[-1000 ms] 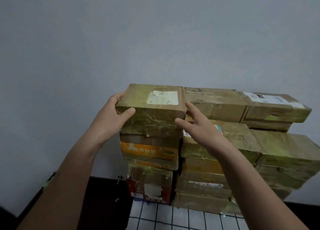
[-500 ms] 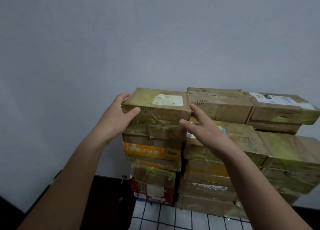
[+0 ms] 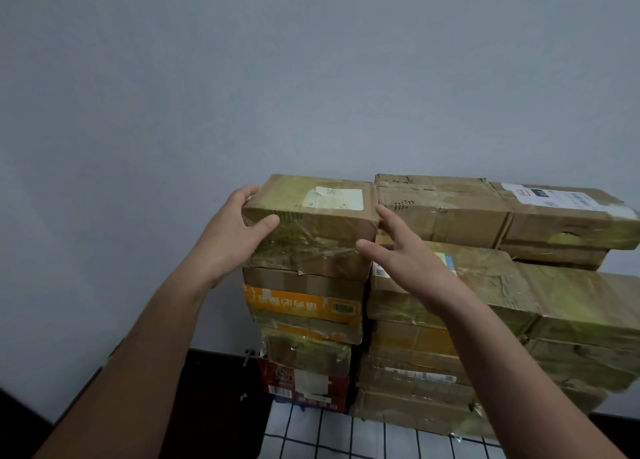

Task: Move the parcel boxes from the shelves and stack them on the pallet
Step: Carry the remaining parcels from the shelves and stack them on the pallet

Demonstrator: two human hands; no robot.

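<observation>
White checked surface (image 3: 346, 438), red box (image 3: 304, 386) directly on it at left, taped brown box (image 3: 408, 406) touching beside it

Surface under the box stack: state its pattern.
The surface is white with a grid of thin dark lines; head view, bottom edge.

Open air left of top box (image 3: 311, 223); neighbouring box (image 3: 440, 212) close on its right.

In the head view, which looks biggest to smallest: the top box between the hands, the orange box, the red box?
Largest: top box, though it is also nearest the camera.
Then orange box and red box: they look alike, and the red one lies farther away, so no ranking.
</observation>
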